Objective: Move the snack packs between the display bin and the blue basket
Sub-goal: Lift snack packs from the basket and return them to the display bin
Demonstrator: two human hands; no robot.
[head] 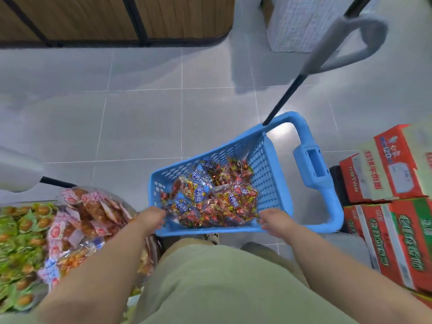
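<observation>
Fingers of my left hand [152, 218] curl down onto the snack packs [210, 197] heaped in the one blue basket [268, 164]; right hand [277, 222] fingers curl at its near rim. Grip: can't tell. Packs overlap too much to count.

Blue basket [264, 164]: matt moulded plastic, perforated walls. Snack packs [210, 192] inside it: glossy crinkled film. Cartons [392, 206] right of basket: printed cardboard. Floor [140, 113] beneath: smooth, faintly glossy tile.
</observation>
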